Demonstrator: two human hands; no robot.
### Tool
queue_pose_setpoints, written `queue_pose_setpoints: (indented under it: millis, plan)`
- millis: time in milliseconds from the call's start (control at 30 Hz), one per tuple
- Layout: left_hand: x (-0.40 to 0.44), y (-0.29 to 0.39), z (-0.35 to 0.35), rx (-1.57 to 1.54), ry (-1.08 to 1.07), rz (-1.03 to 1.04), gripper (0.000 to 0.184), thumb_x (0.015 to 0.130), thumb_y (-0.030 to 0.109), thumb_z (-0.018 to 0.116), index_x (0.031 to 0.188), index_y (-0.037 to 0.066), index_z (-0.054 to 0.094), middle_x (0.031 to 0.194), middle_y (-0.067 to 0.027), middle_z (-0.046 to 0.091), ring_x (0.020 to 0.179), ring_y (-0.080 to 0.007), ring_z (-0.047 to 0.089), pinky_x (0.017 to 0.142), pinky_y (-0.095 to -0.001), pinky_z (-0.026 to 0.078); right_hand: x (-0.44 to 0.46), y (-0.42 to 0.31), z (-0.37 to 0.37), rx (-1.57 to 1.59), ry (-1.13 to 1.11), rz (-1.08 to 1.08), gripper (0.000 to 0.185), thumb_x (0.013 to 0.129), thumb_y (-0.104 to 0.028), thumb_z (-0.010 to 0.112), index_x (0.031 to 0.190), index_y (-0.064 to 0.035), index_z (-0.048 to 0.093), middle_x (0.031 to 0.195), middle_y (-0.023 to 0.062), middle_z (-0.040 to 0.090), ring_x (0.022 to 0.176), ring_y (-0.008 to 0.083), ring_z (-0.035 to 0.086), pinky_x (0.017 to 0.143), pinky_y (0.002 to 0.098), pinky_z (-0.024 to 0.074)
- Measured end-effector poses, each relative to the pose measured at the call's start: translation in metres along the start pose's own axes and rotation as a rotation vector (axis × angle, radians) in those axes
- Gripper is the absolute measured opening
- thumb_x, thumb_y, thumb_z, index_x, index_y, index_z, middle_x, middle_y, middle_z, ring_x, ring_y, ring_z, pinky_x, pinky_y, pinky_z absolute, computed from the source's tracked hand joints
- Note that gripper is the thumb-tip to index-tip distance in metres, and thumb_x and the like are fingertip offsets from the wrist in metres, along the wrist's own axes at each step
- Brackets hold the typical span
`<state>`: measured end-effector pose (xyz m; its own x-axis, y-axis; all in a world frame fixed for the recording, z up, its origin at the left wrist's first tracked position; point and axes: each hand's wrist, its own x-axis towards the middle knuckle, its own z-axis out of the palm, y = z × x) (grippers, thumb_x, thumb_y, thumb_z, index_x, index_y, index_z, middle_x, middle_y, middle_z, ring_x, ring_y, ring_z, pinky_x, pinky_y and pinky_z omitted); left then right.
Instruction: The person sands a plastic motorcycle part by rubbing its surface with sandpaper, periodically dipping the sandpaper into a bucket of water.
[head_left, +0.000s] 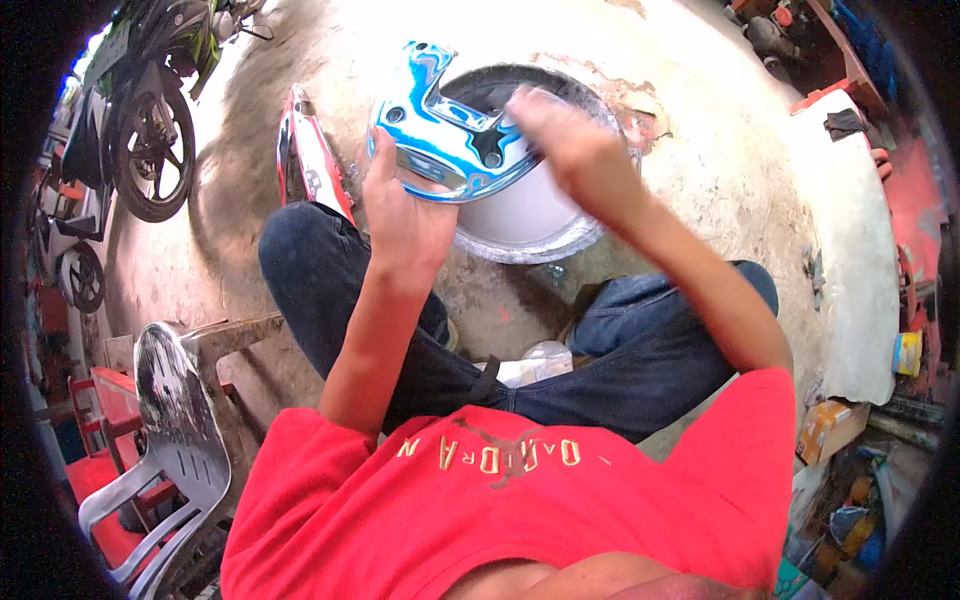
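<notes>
A glossy blue, white and black motorcycle fairing panel [420, 130] is held up over a round basin [560, 245] with pale grey water or a pale bottom inside. My left hand [412, 215] grips the panel's lower left edge, thumb on the near face and fingers beneath. At the panel's right end is my right hand [570, 140], smeared by motion, so its fingers and anything in them cannot be made out. A red and white fairing piece [312, 155] lies on the floor just left of the panel.
A motorcycle [150, 140] stands at the upper left. Nearer on the left is a worn grey plastic chair [180, 400]. A cardboard box [832, 430] and a yellow tub [907, 353] are on the right. Between my legs lies a clear plastic container [547, 358].
</notes>
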<state>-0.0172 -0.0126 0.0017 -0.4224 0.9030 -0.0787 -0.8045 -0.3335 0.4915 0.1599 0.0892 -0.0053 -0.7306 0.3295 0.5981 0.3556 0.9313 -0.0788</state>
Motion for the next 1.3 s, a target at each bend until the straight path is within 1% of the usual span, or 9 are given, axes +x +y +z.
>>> queue_pose_setpoints:
  millis: [100,233,400,533,667,833,967,1167,1300]
  plan:
    - [0.004,0.002,-0.012,0.093,0.024,-0.035,0.039,0.109,0.035,0.038,0.134,0.007,0.049,0.131,-0.0109,0.058,0.122,-0.0259,0.057,0.108,-0.0462,0.043,-0.006,-0.056,-0.011,0.140,0.002,-0.255,0.046,0.089,-0.004,0.057,0.135,-0.0023,0.057,0.131,0.0148,0.065,0.118,0.0263,0.065,0.099,0.0382,0.0525]
    - [0.000,0.003,0.003,0.017,-0.040,0.000,0.041,0.109,0.035,0.037,0.136,0.006,0.047,0.132,-0.0124,0.058,0.122,-0.0267,0.057,0.109,-0.0463,0.042,0.007,0.005,-0.007,0.025,0.050,0.014,0.040,0.086,0.000,0.056,0.126,-0.0017,0.061,0.125,0.0169,0.066,0.116,0.0293,0.065,0.098,0.0391,0.0528]
    - [-0.001,0.002,0.001,0.064,-0.063,-0.060,0.044,0.109,0.035,0.037,0.139,0.004,0.045,0.135,-0.0143,0.056,0.123,-0.0268,0.057,0.108,-0.0458,0.043,-0.008,-0.049,-0.007,0.122,-0.003,-0.246,0.052,0.083,-0.003,0.062,0.134,-0.0034,0.058,0.132,0.0159,0.064,0.122,0.0259,0.063,0.101,0.0391,0.0520]
    - [-0.010,-0.005,0.010,0.048,-0.081,-0.146,0.042,0.109,0.034,0.037,0.137,0.004,0.046,0.133,-0.0136,0.058,0.120,-0.0252,0.059,0.105,-0.0440,0.046,0.010,-0.012,-0.010,0.050,0.014,-0.113,0.058,0.076,-0.007,0.069,0.133,-0.0002,0.057,0.135,0.0176,0.061,0.122,0.0294,0.062,0.105,0.0405,0.0493]
    - [-0.011,-0.011,0.004,0.144,-0.174,-0.188,0.045,0.108,0.034,0.039,0.140,0.003,0.044,0.135,-0.0132,0.057,0.122,-0.0243,0.058,0.105,-0.0418,0.047,0.010,-0.047,-0.022,0.033,-0.001,-0.262,0.048,0.084,-0.014,0.060,0.130,0.0000,0.059,0.129,0.0186,0.064,0.118,0.0291,0.065,0.101,0.0395,0.0513]
    - [-0.015,-0.013,0.015,0.205,-0.221,-0.231,0.045,0.108,0.032,0.042,0.142,0.003,0.042,0.138,-0.0118,0.055,0.125,-0.0236,0.056,0.106,-0.0405,0.046,0.015,0.018,-0.028,-0.180,-0.013,-0.063,0.050,0.083,-0.012,0.060,0.131,0.0005,0.058,0.130,0.0193,0.063,0.116,0.0302,0.065,0.099,0.0385,0.0523]
    - [-0.011,-0.017,0.006,0.200,-0.181,-0.280,0.044,0.109,0.030,0.035,0.143,0.002,0.041,0.139,-0.0141,0.055,0.127,-0.0248,0.055,0.110,-0.0430,0.044,0.003,-0.024,-0.018,-0.032,0.041,-0.241,0.045,0.084,-0.012,0.059,0.128,-0.0002,0.061,0.129,0.0176,0.065,0.117,0.0267,0.066,0.099,0.0376,0.0523]
    - [-0.019,-0.013,0.012,0.331,-0.258,-0.341,0.048,0.107,0.030,0.044,0.146,0.002,0.039,0.137,-0.0110,0.056,0.122,-0.0204,0.060,0.100,-0.0363,0.051,0.007,0.041,-0.023,-0.110,-0.078,0.126,0.049,0.086,0.000,0.054,0.135,0.0000,0.057,0.133,0.0194,0.062,0.121,0.0317,0.062,0.104,0.0396,0.0490]
    - [-0.018,-0.008,0.014,0.564,-0.295,-0.345,0.047,0.106,0.027,0.049,0.145,0.002,0.043,0.130,-0.0088,0.059,0.115,-0.0153,0.059,0.099,-0.0319,0.049,0.006,-0.009,-0.023,0.014,0.018,-0.171,0.048,0.085,0.000,0.057,0.133,-0.0014,0.059,0.131,0.0172,0.063,0.121,0.0282,0.063,0.102,0.0388,0.0509]
